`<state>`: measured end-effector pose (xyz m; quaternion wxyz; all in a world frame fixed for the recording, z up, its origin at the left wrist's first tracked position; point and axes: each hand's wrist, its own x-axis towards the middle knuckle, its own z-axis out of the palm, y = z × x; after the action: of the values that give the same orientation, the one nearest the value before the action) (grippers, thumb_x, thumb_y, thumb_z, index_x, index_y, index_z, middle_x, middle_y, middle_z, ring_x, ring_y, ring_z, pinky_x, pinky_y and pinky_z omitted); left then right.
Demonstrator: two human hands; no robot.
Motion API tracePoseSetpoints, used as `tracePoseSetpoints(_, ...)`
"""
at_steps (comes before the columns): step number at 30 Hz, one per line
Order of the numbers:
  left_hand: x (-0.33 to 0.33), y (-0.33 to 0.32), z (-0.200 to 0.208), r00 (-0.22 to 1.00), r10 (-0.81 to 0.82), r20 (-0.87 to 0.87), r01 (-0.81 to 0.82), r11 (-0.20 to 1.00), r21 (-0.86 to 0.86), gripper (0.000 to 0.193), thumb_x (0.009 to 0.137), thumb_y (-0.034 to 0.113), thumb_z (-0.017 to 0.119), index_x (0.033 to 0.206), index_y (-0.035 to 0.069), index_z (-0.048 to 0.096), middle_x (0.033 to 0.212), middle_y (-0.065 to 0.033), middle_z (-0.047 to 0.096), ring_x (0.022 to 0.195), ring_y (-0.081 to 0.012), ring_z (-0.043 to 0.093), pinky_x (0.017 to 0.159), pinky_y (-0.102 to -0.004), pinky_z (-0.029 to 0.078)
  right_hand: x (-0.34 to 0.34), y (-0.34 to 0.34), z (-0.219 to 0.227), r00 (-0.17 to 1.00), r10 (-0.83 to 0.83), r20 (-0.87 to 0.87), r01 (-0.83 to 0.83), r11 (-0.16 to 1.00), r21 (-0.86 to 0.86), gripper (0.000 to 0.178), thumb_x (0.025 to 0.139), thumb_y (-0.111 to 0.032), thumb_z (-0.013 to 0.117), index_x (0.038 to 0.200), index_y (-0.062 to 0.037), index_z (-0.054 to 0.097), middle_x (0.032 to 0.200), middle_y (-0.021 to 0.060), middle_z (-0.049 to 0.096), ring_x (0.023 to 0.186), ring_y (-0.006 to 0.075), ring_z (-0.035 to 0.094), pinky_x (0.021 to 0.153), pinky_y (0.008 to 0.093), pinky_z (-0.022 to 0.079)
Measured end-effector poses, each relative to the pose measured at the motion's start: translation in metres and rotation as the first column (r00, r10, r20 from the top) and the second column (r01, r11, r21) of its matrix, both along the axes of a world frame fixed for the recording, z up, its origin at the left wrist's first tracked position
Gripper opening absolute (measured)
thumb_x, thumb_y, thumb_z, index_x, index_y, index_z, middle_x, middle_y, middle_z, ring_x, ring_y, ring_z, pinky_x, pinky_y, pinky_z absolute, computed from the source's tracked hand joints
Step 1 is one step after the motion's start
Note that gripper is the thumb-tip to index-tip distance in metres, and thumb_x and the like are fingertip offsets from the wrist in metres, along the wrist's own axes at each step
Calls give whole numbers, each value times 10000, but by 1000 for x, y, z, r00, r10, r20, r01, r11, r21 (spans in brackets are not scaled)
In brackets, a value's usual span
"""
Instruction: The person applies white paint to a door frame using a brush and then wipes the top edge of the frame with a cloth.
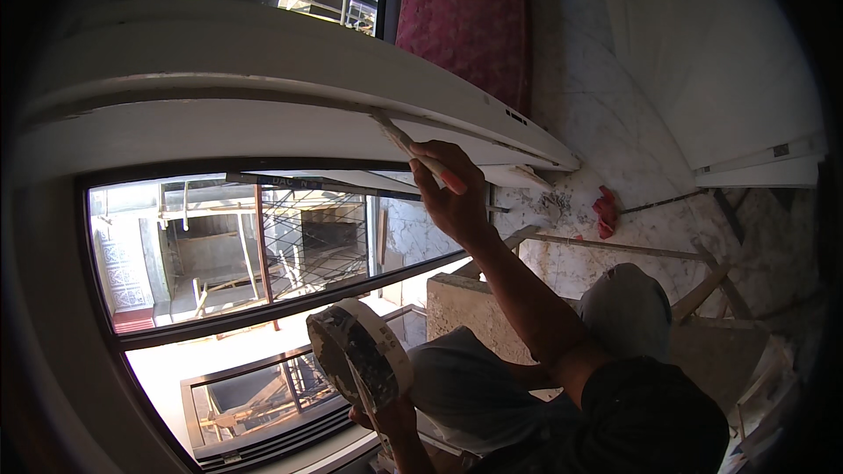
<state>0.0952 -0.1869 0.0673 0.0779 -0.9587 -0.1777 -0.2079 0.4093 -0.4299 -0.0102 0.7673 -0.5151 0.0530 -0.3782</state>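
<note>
My right hand [450, 193] is closed around a slim hand tool [399, 136] with a pale shaft and a red-orange handle end. Its tip touches the edge of a groove in the white wall ledge [263, 96]; whether it is a brush or a putty knife does not show. Low in front of me, my left hand [391, 421] grips a round white tub [378, 342] from below. Dark and pale smears cover the tub's open face, and a thin pale strip [362, 386] crosses it. Part of the left hand is hidden behind the tub.
A dark-framed window [255, 329] lies beside the ledge, with scaffolding outside. Below my legs stands a wooden trestle [615, 247] with a rough board [470, 307]. A red cloth [604, 212] lies on the marble floor [650, 202]. Farther off is a red mattress-like slab [465, 17].
</note>
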Motion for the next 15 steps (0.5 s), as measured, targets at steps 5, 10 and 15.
tracePoseSetpoints(5, -7, 12, -4, 991, -95, -96, 106, 987, 120, 705, 696, 453, 832, 1099, 6, 464, 1105, -119, 500, 1071, -296, 459, 918, -466, 349, -1, 0, -1, 1000, 20, -7, -20, 999, 30, 224, 873, -48, 704, 1091, -41, 652, 1029, 121, 674, 927, 231, 680, 810, 328, 552)
tracePoseSetpoints(10, -1, 2, -1, 992, -44, 119, 102, 832, -545, 714, 700, 447, 834, 1111, 6, 451, 1109, -119, 498, 1075, -295, 458, 921, -464, 348, -2, -1, -3, 1000, 18, -11, -18, 1000, 23, 215, 877, -53, 701, 1085, -40, 652, 1023, 121, 673, 929, 232, 677, 813, 326, 548)
tracePoseSetpoints(15, -1, 3, -2, 994, -61, 91, 95, 895, -437, 723, 703, 441, 835, 1123, 6, 438, 1114, -119, 496, 1079, -294, 457, 924, -463, 348, -1, -1, -8, 1000, -15, -4, 15, 1000, -12, 236, 859, -16, 691, 1086, -55, 640, 1019, 123, 652, 901, 249, 673, 777, 341, 557)
